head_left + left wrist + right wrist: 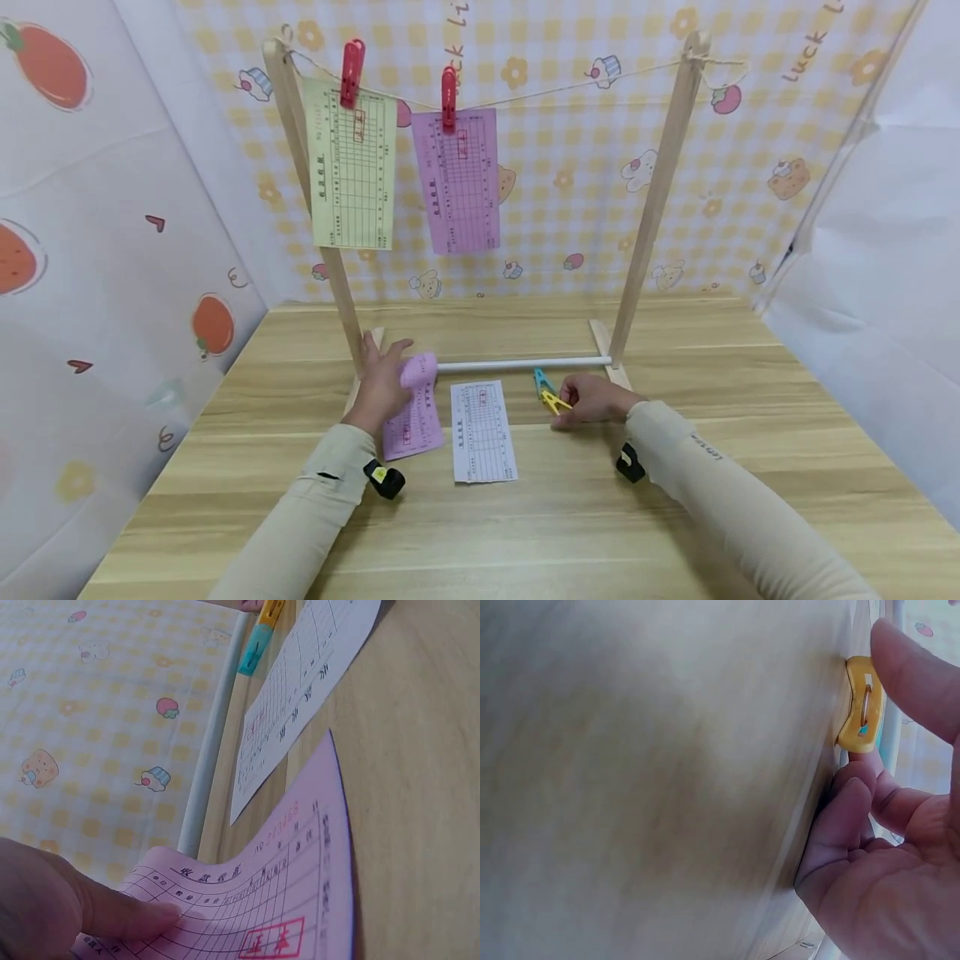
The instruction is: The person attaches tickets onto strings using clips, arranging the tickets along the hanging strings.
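My left hand (381, 387) holds a pink receipt slip (422, 421) at the left of the table. Its thumb lies across the printed face in the left wrist view, and the far end of the paper curls upward. A white receipt slip (483, 433) lies flat just right of the pink one. On the right, my right hand (596, 398) pinches a yellow clothespin (861, 705), thumb at one end and a fingertip at the other. Close behind it is a teal clothespin (542, 381), partly covered by the yellow one in the right wrist view.
A wooden frame with two posts (660, 208) and a white bottom rod (517, 364) stands behind the slips. From its string (570, 87), red clothespins (448, 100) hold a yellow slip (352, 183) and another pink slip (461, 192). Patterned cloth (555, 167) hangs behind.
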{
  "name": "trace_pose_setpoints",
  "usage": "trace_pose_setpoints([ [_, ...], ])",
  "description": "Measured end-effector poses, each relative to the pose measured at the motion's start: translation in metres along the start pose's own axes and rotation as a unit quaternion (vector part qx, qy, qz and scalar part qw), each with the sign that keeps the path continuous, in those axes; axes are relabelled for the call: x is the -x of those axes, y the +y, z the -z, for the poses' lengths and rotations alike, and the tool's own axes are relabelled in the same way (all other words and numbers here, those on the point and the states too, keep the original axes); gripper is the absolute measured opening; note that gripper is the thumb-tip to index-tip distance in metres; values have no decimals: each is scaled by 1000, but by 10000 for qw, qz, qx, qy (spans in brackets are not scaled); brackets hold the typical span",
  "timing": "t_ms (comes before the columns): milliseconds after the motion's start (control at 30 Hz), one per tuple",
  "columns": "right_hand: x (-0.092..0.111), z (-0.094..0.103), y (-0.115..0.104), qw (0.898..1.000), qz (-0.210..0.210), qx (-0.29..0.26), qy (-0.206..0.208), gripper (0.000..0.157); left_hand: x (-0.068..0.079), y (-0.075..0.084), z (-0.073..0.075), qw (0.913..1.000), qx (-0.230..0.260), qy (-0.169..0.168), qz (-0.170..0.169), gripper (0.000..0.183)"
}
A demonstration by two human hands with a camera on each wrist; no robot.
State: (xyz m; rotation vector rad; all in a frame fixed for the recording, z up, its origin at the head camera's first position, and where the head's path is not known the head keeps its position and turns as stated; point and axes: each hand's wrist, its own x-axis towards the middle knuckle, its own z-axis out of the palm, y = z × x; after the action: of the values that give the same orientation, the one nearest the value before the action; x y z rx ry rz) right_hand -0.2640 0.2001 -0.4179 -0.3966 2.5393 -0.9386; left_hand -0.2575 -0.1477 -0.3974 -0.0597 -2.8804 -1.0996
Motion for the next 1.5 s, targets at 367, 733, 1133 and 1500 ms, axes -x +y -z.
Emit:
trace_pose_setpoints([
  [367, 0, 3, 1, 10000, -68, 10, -21, 33, 1, 7, 3, 9983, 371, 54, -451, 71],
  [733, 2, 7, -2, 9996, -235, -134, 0, 29, 3, 10, 5, 9973, 364, -123, -618, 31],
  [1133, 8, 2, 6, 9924, 211, -1164, 327, 23, 6, 24, 16, 9951, 539, -154, -815, 29],
  [1500, 14, 2, 0, 9819, 160, -1856, 337, 22, 2, 40, 24, 9905, 466, -8, -1293, 29],
])
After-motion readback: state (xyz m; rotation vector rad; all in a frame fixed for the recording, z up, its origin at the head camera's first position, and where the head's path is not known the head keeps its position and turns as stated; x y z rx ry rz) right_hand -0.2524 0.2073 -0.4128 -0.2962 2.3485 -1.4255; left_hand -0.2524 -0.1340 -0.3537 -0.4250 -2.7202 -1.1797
